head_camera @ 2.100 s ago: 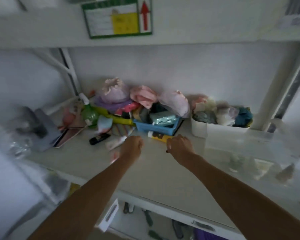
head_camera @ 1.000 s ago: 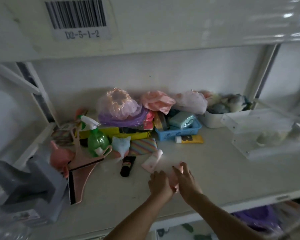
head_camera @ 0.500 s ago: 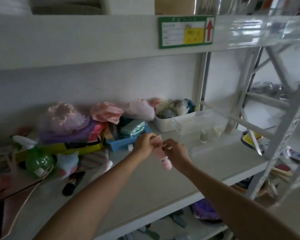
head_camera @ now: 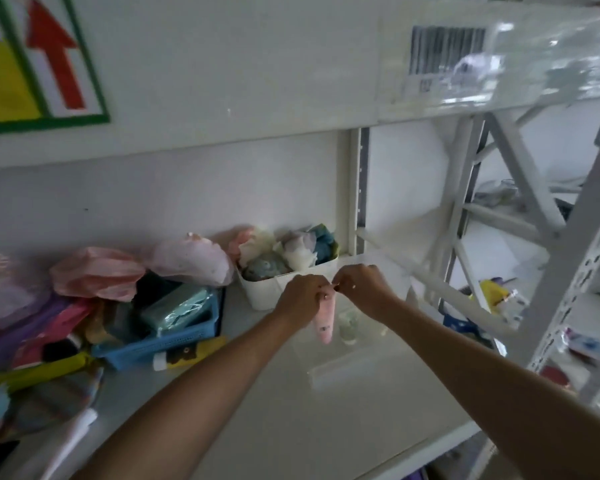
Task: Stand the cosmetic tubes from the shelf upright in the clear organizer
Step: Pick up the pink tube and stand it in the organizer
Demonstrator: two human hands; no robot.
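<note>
A pink cosmetic tube (head_camera: 324, 322) hangs cap-down, pinched at its top end by my left hand (head_camera: 300, 299) and my right hand (head_camera: 361, 289). It is over or just inside the left part of the clear organizer (head_camera: 347, 370), whose walls are hard to make out. A small pale bottle (head_camera: 349, 325) stands in the organizer right of the tube. A yellow tube (head_camera: 189, 353) with a white cap lies on the shelf in front of the blue basket. A white tube (head_camera: 68, 441) lies at the lower left.
A blue basket (head_camera: 160, 344) with a teal pack sits left of my hands. A white bin (head_camera: 267, 294) of soft items stands behind them. Pink and purple bags pile along the back wall. A shelf post (head_camera: 357, 188) and grey rack struts rise at the right.
Both hands picked the pink tube off the shelf, carried it right and further back, and now hold it cap-down at the organizer. The view has swung right.
</note>
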